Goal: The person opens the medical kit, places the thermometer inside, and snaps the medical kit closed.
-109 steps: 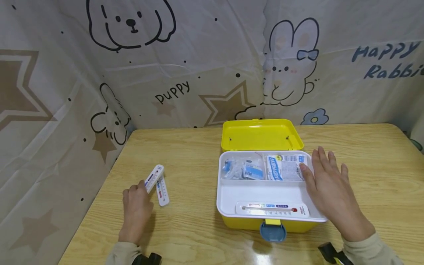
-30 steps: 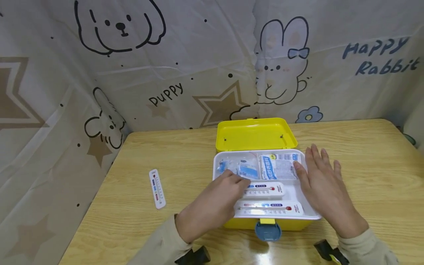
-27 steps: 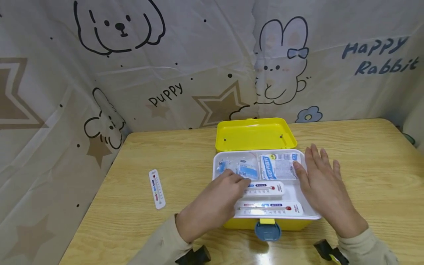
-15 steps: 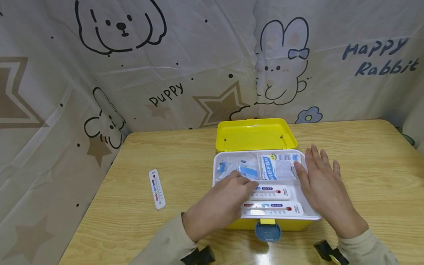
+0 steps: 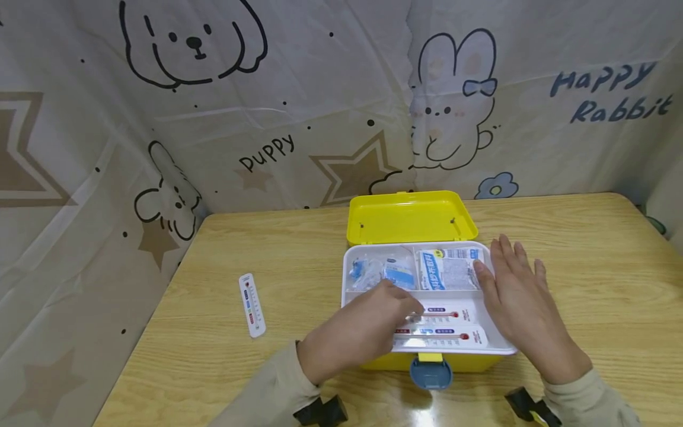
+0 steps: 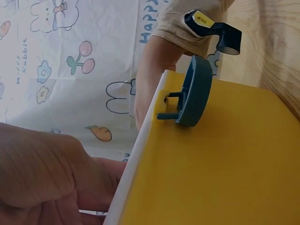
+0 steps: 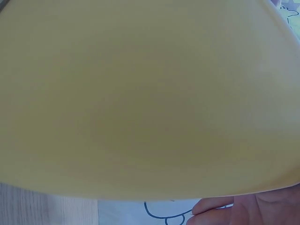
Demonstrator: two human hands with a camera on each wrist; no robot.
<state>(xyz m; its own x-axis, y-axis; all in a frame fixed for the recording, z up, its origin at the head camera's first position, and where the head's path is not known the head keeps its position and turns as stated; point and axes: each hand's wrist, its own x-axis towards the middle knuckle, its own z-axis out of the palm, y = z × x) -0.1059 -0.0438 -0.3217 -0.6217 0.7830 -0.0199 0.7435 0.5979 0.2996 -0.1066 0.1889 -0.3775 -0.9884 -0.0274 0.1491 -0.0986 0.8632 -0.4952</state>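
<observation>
A yellow first-aid box (image 5: 384,362) stands with its lid raised and a white inner tray (image 5: 349,284) on top. My left hand (image 5: 363,326) reaches over the tray's front compartment and pinches the left part of a white thermometer card (image 5: 463,315), which its fingers partly hide. Just in front of that card lies a second thermometer card (image 5: 475,336), along the tray's front wall. My right hand (image 5: 520,302) rests against the box's right rim, fingers straight. In the right wrist view, the box's yellow side (image 7: 150,103) hides most of that hand.
A third thermometer card (image 5: 252,305) lies on the wooden table (image 5: 299,255) at the left. Plastic-wrapped items (image 5: 381,273) and a gauze packet (image 5: 450,268) fill the tray's back compartments. The yellow lid (image 5: 411,219) leans behind; a blue latch (image 5: 431,375) hangs in front.
My left hand took one thermometer card from the table's left side into the tray, then shifted it right and toward the front, beside the other card. The right hand stayed at the rim.
</observation>
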